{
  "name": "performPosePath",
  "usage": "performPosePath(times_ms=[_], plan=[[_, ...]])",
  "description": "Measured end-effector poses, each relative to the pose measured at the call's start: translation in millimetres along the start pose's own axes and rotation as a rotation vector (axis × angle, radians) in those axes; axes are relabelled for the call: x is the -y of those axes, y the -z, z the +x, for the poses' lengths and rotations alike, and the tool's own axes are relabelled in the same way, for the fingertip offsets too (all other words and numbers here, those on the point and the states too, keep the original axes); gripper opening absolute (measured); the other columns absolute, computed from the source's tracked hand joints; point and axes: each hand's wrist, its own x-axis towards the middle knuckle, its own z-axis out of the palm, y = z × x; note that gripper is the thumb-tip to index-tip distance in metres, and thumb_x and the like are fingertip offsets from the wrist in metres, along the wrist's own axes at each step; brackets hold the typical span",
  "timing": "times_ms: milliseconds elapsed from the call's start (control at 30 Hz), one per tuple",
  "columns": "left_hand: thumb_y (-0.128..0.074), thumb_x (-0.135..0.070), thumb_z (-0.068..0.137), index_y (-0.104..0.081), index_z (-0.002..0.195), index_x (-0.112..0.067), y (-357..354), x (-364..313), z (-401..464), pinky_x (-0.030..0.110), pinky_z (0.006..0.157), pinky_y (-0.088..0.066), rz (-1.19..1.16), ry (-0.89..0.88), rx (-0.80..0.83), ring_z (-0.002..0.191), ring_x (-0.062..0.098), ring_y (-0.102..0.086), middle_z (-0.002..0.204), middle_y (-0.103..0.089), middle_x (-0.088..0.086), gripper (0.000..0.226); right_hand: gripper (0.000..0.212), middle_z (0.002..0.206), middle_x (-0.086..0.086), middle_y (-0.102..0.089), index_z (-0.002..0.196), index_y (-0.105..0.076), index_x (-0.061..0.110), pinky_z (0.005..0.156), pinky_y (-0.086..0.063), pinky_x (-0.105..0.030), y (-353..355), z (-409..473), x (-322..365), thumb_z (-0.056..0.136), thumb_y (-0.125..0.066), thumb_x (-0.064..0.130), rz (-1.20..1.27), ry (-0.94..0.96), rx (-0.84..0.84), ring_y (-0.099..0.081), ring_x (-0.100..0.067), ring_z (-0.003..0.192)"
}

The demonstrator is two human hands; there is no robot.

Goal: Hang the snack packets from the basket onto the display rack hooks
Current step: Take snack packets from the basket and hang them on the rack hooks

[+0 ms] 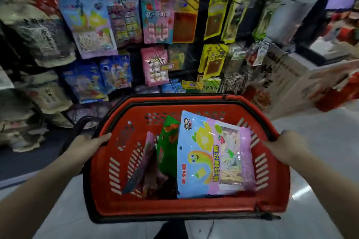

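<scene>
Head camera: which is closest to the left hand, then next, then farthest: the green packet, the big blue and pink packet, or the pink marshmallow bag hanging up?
From the left hand:
1. Green packet, basket middle.
2. Blue and pink packet, basket right side.
3. Pink marshmallow bag, up on the rack.

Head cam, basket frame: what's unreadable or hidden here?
- Basket contents: the blue-and-pink candy packet and green packet cover whatever lies beneath; packet count unclear.
- Rack hooks: hidden behind the hanging packets; free hooks can't be told.
- Right edge: red item motion-blurred, cut by the frame.
- Left hand, right hand on the red basket rim: fingers partly hidden.
</scene>
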Motion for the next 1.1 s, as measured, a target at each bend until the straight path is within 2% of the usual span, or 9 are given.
performPosePath(times_ms=[100,200,267,367,500,667,800,900,1100], plan=[[-0.073,-0.024,0.085,-0.063,0.098,0.000,-41,12,21,0.042,0.067,-0.056,-0.019,0.079,-0.039,0.069,0.034,-0.067,0.076,-0.068,0.019,0.029,0.046,0.089,-0.031,-0.068,0.054,-0.040,0.012,0.064,-0.035,-0.029,-32,53,-3,0.085,-0.067,0.032,-0.002,0.008,0.082,-0.065,-0.042,0.089],[-0.074,-0.022,0.084,-0.063,0.102,-0.004,-81,29,50,0.044,0.074,-0.053,-0.067,0.155,-0.051,0.075,0.032,-0.066,0.083,-0.067,0.017,0.027,0.037,0.094,-0.029,-0.068,0.076,-0.057,0.001,0.066,-0.037,-0.029,-68,104,-12,0.086,-0.065,0.035,-0.039,0.006,0.180,-0.064,-0.041,0.093],[-0.076,-0.024,0.082,-0.064,0.109,-0.002,-106,45,71,0.046,0.081,-0.054,-0.074,0.214,-0.071,0.080,0.035,-0.068,0.091,-0.069,0.020,0.037,0.043,0.086,-0.027,-0.063,0.091,-0.062,-0.008,0.066,-0.039,-0.031,-95,137,-19,0.085,-0.066,0.034,-0.050,-0.016,0.241,-0.064,-0.041,0.091],[-0.079,-0.028,0.079,-0.064,0.114,0.000,-143,76,100,0.051,0.088,-0.054,-0.088,0.296,-0.123,0.085,0.036,-0.069,0.092,-0.070,0.018,0.048,0.040,0.078,-0.018,-0.053,0.095,-0.061,-0.007,0.065,-0.040,-0.032,-138,182,-28,0.086,-0.066,0.032,-0.082,-0.039,0.296,-0.062,-0.040,0.084],[-0.079,-0.032,0.078,-0.065,0.108,-0.003,-196,125,133,0.046,0.085,-0.056,-0.074,0.384,-0.184,0.081,0.032,-0.069,0.087,-0.070,0.011,0.044,0.050,0.095,-0.026,-0.064,0.101,-0.060,-0.007,0.069,-0.043,-0.035,-211,237,-44,0.086,-0.064,0.040,-0.156,-0.007,0.319,-0.063,-0.042,0.091],[-0.080,-0.036,0.076,-0.066,0.106,-0.007,-259,204,181,0.044,0.083,-0.056,0.001,0.449,-0.261,0.073,0.025,-0.067,0.077,-0.067,0.004,0.044,0.053,0.112,-0.030,-0.060,0.112,-0.052,-0.008,0.073,-0.042,-0.036,-320,294,-71,0.089,-0.062,0.038,-0.190,0.026,0.363,-0.060,-0.043,0.102],[-0.079,-0.027,0.078,-0.065,0.110,-0.003,-308,272,231,0.044,0.080,-0.056,0.042,0.470,-0.307,0.071,0.025,-0.065,0.077,-0.066,0.005,0.043,0.053,0.121,-0.032,-0.055,0.120,-0.044,-0.010,0.085,-0.046,-0.042,-412,327,-97,0.092,-0.061,0.031,-0.207,0.043,0.401,-0.055,-0.046,0.110],[-0.077,-0.022,0.081,-0.064,0.112,-0.003,-339,315,266,0.038,0.073,-0.051,0.049,0.468,-0.361,0.065,0.019,-0.060,0.074,-0.062,0.003,0.038,0.053,0.123,-0.031,-0.054,0.123,-0.042,-0.010,0.083,-0.046,-0.043,-475,347,-118,0.092,-0.061,0.029,-0.227,0.042,0.424,-0.055,-0.046,0.111],[-0.072,-0.020,0.083,-0.064,0.115,-0.004,-374,380,306,0.037,0.074,-0.051,0.069,0.490,-0.467,0.071,0.026,-0.061,0.093,-0.067,0.013,0.037,0.053,0.122,-0.031,-0.055,0.122,-0.043,-0.008,0.082,-0.046,-0.043,-553,366,-145,0.091,-0.062,0.030,-0.259,0.081,0.455,-0.055,-0.047,0.110]])
